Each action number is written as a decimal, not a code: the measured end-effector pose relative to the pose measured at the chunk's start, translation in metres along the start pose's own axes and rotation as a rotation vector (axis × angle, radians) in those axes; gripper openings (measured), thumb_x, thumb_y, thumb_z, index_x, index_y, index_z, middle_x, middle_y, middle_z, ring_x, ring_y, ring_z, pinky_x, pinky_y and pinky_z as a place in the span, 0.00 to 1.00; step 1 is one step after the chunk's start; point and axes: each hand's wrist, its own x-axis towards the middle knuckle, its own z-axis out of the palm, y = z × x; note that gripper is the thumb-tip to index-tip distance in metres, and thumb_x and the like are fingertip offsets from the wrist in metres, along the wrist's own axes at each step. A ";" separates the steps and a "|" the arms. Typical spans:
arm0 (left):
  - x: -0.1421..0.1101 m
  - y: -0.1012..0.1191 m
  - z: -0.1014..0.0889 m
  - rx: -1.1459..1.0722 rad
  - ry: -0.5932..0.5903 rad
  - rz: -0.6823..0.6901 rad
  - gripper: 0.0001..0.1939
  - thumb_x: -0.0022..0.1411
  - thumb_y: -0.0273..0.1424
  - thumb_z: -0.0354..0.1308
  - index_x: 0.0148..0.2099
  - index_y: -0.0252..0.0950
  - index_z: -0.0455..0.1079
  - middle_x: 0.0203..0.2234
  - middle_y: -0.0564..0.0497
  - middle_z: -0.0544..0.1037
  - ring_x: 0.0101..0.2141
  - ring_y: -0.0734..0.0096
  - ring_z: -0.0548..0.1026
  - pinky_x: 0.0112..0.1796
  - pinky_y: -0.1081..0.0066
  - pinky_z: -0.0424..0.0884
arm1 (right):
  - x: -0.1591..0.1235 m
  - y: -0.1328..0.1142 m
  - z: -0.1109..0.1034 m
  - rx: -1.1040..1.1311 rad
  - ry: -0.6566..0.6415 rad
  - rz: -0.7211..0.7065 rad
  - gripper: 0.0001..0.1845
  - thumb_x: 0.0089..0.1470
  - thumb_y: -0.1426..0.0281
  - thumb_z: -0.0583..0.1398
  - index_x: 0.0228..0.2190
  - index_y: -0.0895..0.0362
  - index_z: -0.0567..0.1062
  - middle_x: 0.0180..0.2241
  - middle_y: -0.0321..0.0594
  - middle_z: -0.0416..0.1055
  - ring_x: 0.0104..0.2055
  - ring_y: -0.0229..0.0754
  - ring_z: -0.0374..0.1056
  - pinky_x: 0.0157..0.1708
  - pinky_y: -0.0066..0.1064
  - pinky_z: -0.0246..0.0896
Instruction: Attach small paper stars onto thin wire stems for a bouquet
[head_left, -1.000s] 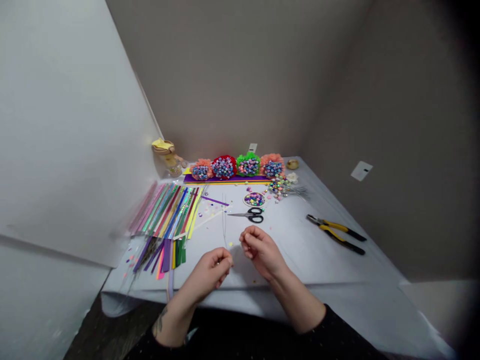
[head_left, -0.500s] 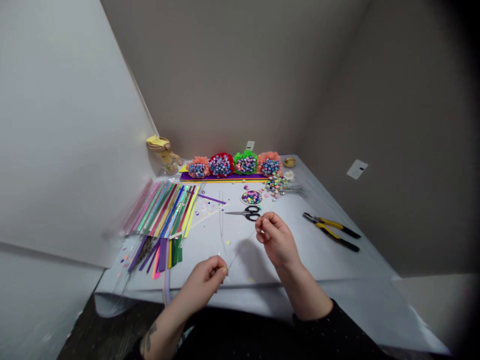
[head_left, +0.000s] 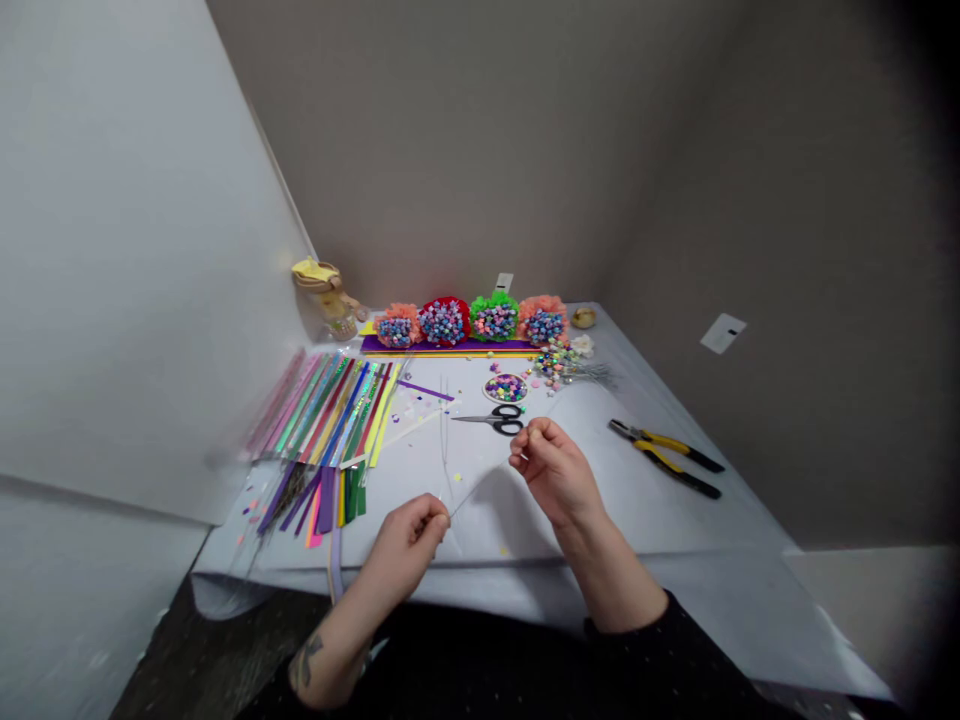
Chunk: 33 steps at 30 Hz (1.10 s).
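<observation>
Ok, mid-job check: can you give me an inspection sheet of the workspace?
Surface: pale cover, small bits scattered on it.
Job's things: thin strand between left hand and right hand.
Clutter: coloured strips at left; scissors and filled dish near the middle; pliers at right; four bunches at the back.
Hands: both appear to pinch the strand.
Cables: nothing seen.
Surroundings: walls behind and at both sides.

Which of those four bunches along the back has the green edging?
The third bunch from the left; two others have peach edging, one red.
</observation>
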 end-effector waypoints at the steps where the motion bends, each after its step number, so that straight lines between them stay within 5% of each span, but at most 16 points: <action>1: 0.001 -0.002 0.001 -0.041 0.010 -0.026 0.11 0.54 0.38 0.54 0.27 0.36 0.64 0.18 0.56 0.63 0.20 0.75 0.63 0.23 0.75 0.57 | -0.001 0.004 0.001 -0.057 0.004 0.015 0.12 0.42 0.64 0.66 0.27 0.55 0.70 0.27 0.35 0.68 0.28 0.35 0.62 0.26 0.26 0.61; 4: 0.004 -0.005 0.006 -0.122 0.050 -0.060 0.12 0.53 0.39 0.55 0.27 0.36 0.63 0.18 0.57 0.65 0.19 0.76 0.64 0.22 0.76 0.58 | -0.010 0.027 0.007 -0.259 -0.078 0.084 0.13 0.42 0.64 0.65 0.32 0.56 0.73 0.30 0.38 0.71 0.26 0.35 0.63 0.22 0.25 0.58; 8: 0.005 -0.002 0.017 -0.125 0.011 -0.050 0.12 0.54 0.39 0.54 0.26 0.36 0.63 0.17 0.57 0.66 0.19 0.77 0.64 0.21 0.77 0.58 | -0.021 0.055 0.014 -0.370 -0.191 0.161 0.09 0.44 0.65 0.63 0.23 0.58 0.70 0.17 0.29 0.62 0.16 0.29 0.54 0.16 0.23 0.49; 17: 0.010 -0.007 0.028 -0.003 -0.102 0.011 0.11 0.60 0.35 0.48 0.30 0.36 0.65 0.20 0.55 0.68 0.20 0.73 0.69 0.23 0.75 0.61 | -0.014 0.056 0.007 -0.550 -0.223 0.193 0.04 0.44 0.71 0.56 0.20 0.56 0.66 0.13 0.27 0.59 0.15 0.30 0.51 0.15 0.23 0.45; 21: 0.025 -0.008 0.020 0.394 0.170 0.137 0.10 0.62 0.35 0.47 0.34 0.37 0.67 0.28 0.49 0.72 0.31 0.66 0.72 0.33 0.70 0.64 | -0.002 0.061 -0.005 -0.555 -0.063 0.118 0.04 0.43 0.72 0.54 0.19 0.56 0.64 0.14 0.26 0.56 0.15 0.30 0.49 0.15 0.23 0.43; 24: 0.043 -0.006 0.020 0.811 0.357 0.036 0.12 0.60 0.38 0.51 0.41 0.35 0.66 0.36 0.44 0.72 0.37 0.60 0.72 0.37 0.67 0.64 | 0.006 0.064 -0.015 -0.564 -0.013 0.094 0.04 0.43 0.71 0.55 0.20 0.56 0.64 0.14 0.26 0.55 0.16 0.30 0.49 0.16 0.23 0.43; 27: 0.058 -0.005 0.024 1.076 0.351 -0.004 0.16 0.60 0.40 0.51 0.42 0.32 0.66 0.39 0.42 0.71 0.39 0.57 0.72 0.38 0.66 0.66 | 0.007 0.066 -0.021 -0.577 -0.015 0.092 0.05 0.43 0.70 0.55 0.20 0.56 0.64 0.14 0.27 0.56 0.16 0.31 0.50 0.16 0.23 0.44; 33: 0.062 -0.010 0.014 1.277 0.325 -0.035 0.13 0.63 0.27 0.44 0.41 0.30 0.69 0.36 0.41 0.72 0.37 0.57 0.74 0.32 0.66 0.68 | 0.003 0.063 -0.025 -0.583 -0.018 0.097 0.05 0.43 0.69 0.55 0.20 0.57 0.65 0.15 0.28 0.58 0.16 0.31 0.52 0.17 0.24 0.46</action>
